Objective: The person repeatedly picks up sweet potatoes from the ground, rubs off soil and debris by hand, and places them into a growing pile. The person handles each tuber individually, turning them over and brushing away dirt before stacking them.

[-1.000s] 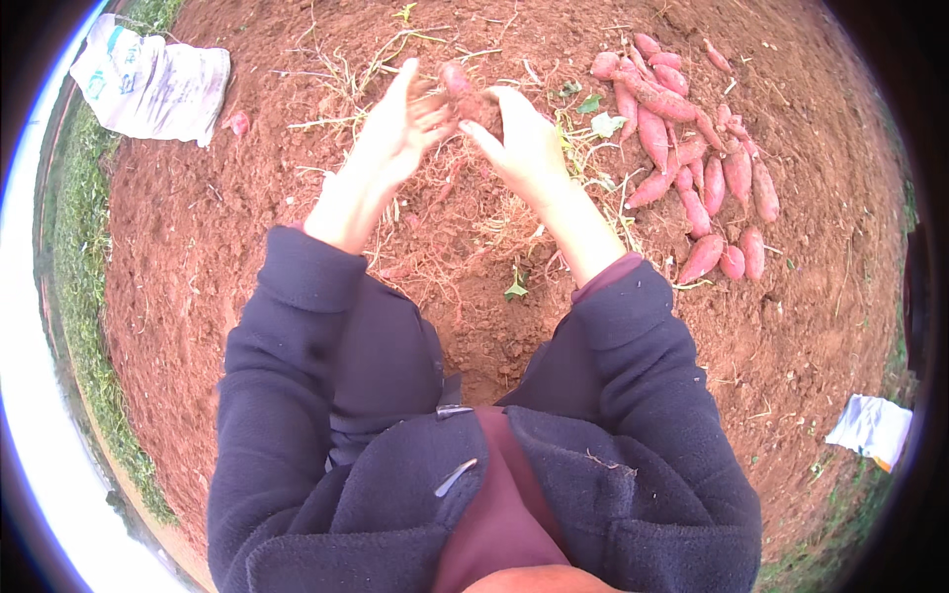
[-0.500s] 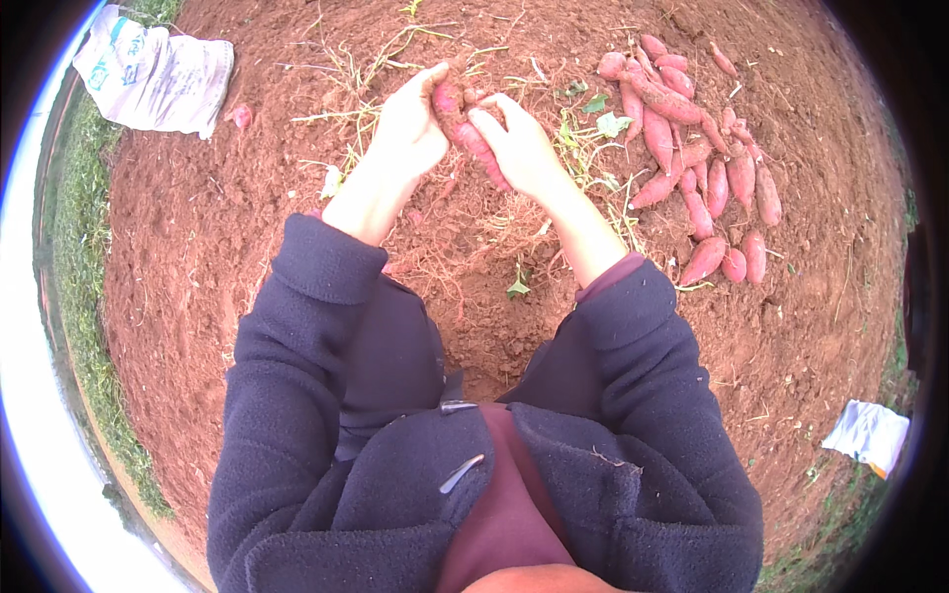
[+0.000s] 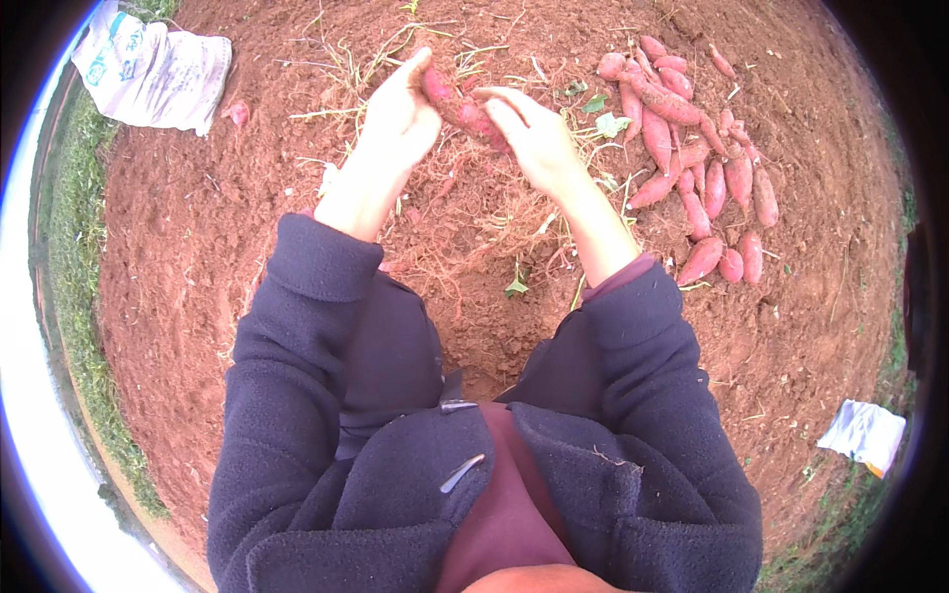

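A long reddish-pink sweet potato [image 3: 457, 107], smeared with soil, is held between both hands above the dug earth. My left hand [image 3: 400, 119] grips its upper left end, fingers curled behind it and partly hidden. My right hand [image 3: 534, 138] closes on its lower right part, the thumb and fingers against the skin. Just right of my right hand lies a heap of pink sweet potatoes [image 3: 657, 138], several of them spread toward me.
Reddish-brown soil [image 3: 791, 346] surrounds me. Pale cut vines [image 3: 371, 64] and a few green leaves [image 3: 613, 125] lie near my hands. A white sack [image 3: 163, 74] rests at far left beside a small pink piece [image 3: 237, 114]. Another white bag [image 3: 862, 433] lies at right.
The sweet potato has turned to a flatter slant and shifted slightly left. My right hand has moved a little right along it and rotated; my left hand has shifted slightly left.
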A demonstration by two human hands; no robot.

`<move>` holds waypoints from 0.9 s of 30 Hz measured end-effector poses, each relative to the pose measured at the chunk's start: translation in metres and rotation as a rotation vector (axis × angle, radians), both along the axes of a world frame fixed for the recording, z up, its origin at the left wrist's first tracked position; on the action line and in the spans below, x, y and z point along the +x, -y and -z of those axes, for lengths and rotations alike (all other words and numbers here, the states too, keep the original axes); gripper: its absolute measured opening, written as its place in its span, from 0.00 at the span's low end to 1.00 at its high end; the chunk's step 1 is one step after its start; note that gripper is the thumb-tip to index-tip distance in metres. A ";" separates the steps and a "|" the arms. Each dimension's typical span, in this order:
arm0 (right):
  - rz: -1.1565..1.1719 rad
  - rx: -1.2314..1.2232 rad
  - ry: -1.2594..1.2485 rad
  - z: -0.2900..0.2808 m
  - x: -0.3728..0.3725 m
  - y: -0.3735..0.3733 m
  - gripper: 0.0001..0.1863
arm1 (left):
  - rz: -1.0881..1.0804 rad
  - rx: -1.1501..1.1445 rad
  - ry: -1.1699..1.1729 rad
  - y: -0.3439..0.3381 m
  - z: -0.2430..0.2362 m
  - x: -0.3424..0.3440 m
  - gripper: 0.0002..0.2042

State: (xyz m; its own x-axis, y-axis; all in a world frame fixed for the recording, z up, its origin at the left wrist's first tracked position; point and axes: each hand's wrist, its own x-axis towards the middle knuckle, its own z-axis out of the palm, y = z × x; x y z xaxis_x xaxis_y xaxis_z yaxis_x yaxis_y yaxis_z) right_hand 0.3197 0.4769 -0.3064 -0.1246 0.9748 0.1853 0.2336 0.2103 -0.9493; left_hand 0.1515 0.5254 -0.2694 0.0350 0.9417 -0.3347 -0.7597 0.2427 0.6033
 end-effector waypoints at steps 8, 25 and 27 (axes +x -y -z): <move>-0.139 -0.215 0.067 -0.001 -0.004 -0.001 0.23 | 0.215 0.110 0.099 0.001 0.008 -0.005 0.07; -0.289 -0.554 -0.238 -0.022 0.000 0.004 0.23 | 0.186 0.191 -0.073 0.005 -0.001 0.003 0.15; -0.111 -0.349 -0.024 -0.021 -0.008 0.008 0.24 | 0.038 0.165 -0.202 0.009 -0.002 0.012 0.15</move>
State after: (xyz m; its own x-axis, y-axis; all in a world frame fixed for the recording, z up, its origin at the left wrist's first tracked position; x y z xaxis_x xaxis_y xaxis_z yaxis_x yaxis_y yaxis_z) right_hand 0.3117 0.4691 -0.2859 -0.2328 0.9606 -0.1517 0.2039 -0.1043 -0.9734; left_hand 0.1633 0.5163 -0.2676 0.0196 0.9833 -0.1809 -0.6120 0.1548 0.7756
